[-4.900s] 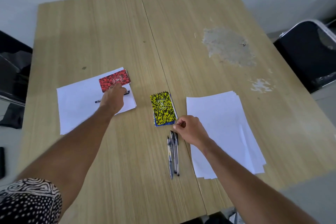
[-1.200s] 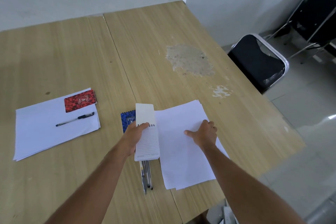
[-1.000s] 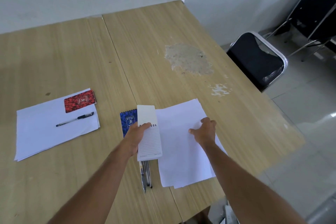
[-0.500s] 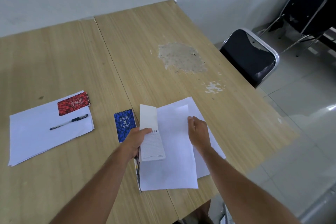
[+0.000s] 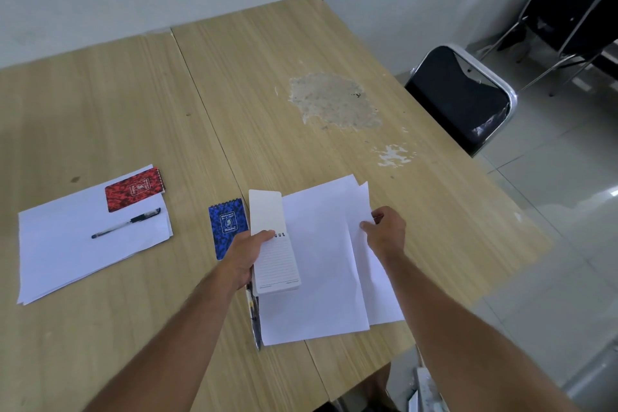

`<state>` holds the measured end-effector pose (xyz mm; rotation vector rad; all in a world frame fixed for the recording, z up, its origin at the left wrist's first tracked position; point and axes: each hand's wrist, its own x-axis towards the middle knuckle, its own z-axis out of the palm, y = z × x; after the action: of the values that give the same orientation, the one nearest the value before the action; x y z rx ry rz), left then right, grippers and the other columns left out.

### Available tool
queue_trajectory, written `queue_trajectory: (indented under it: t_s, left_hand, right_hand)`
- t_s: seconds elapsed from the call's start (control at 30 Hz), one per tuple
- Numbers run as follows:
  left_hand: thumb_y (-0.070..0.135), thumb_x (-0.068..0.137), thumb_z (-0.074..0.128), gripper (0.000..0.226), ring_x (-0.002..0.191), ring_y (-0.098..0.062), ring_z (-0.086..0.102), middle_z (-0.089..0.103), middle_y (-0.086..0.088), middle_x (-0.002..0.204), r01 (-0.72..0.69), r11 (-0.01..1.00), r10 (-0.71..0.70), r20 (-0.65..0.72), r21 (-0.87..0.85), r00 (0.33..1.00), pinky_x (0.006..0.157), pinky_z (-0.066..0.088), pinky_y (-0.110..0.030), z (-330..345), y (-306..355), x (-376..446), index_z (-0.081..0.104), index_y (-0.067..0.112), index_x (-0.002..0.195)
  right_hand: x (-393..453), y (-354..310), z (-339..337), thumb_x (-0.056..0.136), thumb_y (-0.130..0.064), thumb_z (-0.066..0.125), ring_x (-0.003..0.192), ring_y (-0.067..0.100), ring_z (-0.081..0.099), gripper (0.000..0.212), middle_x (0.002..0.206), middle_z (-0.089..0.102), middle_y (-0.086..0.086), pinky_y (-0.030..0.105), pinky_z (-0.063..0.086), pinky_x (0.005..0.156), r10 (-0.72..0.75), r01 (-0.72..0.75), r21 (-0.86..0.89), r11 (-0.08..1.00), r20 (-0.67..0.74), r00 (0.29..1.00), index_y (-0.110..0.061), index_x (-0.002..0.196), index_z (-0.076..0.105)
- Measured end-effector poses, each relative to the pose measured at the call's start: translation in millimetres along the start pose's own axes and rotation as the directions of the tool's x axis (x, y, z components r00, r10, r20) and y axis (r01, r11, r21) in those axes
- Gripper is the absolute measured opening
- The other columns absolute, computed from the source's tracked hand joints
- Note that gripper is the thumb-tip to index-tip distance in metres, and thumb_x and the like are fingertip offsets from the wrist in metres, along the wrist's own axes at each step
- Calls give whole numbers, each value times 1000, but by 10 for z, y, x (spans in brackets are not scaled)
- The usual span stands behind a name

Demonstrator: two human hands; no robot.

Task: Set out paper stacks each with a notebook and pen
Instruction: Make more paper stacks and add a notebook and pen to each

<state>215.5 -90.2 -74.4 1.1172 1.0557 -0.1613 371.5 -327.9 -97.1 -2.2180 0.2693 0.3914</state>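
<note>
Wooden table [image 5: 267, 84], two tops butted together, patch of worn veneer on the right one.

Left hand [image 5: 245, 252] grips an open spiral notebook [image 5: 273, 244] at its binding, thumb on the lined page, cover flipped back (cover colour not visible). The notebook overlaps the left edge of a white paper stack [image 5: 317, 278].

Right hand [image 5: 386, 227] pinches the edge of a loose sheet [image 5: 364, 211] between thumb and fingers, lifting it off the stack.

Blue notebook [image 5: 227, 226] lies closed just left of the held one. Pens [image 5: 254, 318] peek out from under the stack's left edge; count unclear.

Far left: a second paper stack [image 5: 67, 254] carrying a red notebook [image 5: 134, 189] and a pen [image 5: 126, 227].

Black chair [image 5: 458, 97] beside the table's right side.
</note>
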Motion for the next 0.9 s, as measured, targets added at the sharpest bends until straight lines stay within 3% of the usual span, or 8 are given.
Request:
queue_trajectory:
  t_s: [0.17, 0.23, 0.33, 0.5, 0.6, 0.7, 0.77, 0.9]
  left_hand:
    - [14, 94, 69, 11, 77, -30, 71, 75, -14, 92, -10, 1000, 9, -11, -26, 1000, 66, 56, -35, -15, 37, 16, 72, 4, 99]
    - [14, 94, 69, 10, 78, -30, 71, 74, -14, 92, -6, 999, 6, -1, -40, 1000, 68, 57, -37, -16, 62, 6, 72, 5, 97]
    - [15, 94, 68, 10, 75, -31, 70, 73, -13, 87, -5, 998, 6, 16, -60, 1000, 65, 56, -35, -22, 96, -19, 71, 6, 96]
    - [21, 92, 70, 17, 76, -32, 69, 72, -14, 88, 15, 997, -10, 58, -77, 998, 66, 56, -38, -79, 135, -31, 70, 6, 100]
    - [26, 90, 71, 22, 79, -33, 68, 70, -15, 90, 52, 995, -45, 88, -81, 995, 70, 55, -38, -83, 106, -12, 71, 7, 101]
    - [27, 90, 71, 22, 80, -33, 67, 70, -14, 90, 73, 994, -65, 94, -83, 993, 71, 55, -37, -49, 71, -5, 72, 8, 101]
    - [26, 90, 71, 22, 78, -32, 67, 70, -14, 90, 66, 996, -60, 89, -62, 994, 71, 55, -37, -32, 55, 1, 72, 7, 100]
    - [27, 89, 71, 26, 82, -33, 67, 70, -15, 94, 57, 997, -52, 88, -56, 995, 74, 54, -39, -77, 119, -28, 70, 8, 106]
  right_hand:
    - [-39, -32, -43, 85, -19, 74, 52, 19, 34, 46, 55, 39, -1, 29, 28, 51, -112, 109, -84, 991, -35, 993, -16, 58, 37]
    - [-52, -38, -33, 90, -24, 71, 63, 21, 31, 53, 61, 32, -3, 32, 30, 58, -206, 198, -135, 971, -47, 977, -21, 59, 29]
    - [-79, -74, -16, 100, -22, 59, 77, 25, 43, 48, 77, 46, -1, 36, 39, 74, -303, 283, -215, 935, -64, 951, -27, 60, 32]
    - [-128, -182, -40, 88, -10, 43, 61, 16, 26, 31, 64, 27, -5, 32, 22, 61, -154, 137, 113, 984, 155, 976, -23, 67, 24]
    - [-205, -229, -101, 94, -32, 64, 65, 11, 47, 36, 64, 44, -14, 27, 37, 68, -32, -47, 235, 971, 321, 947, -30, 66, 41]
    - [-204, -156, -153, 81, -26, 88, 87, 14, 77, 21, 97, 80, -4, 35, 61, 83, -55, -111, 266, 958, 545, 836, -19, 96, 75]
    - [-176, -116, -137, 79, -14, 87, 99, 28, 78, 34, 110, 79, 10, 48, 61, 92, -54, -107, 254, 961, 553, 832, -9, 110, 76]
    - [-161, -177, -161, 92, -8, 71, 99, 35, 77, 20, 107, 79, 14, 55, 60, 90, -34, -91, 232, 968, 485, 874, -3, 110, 74]
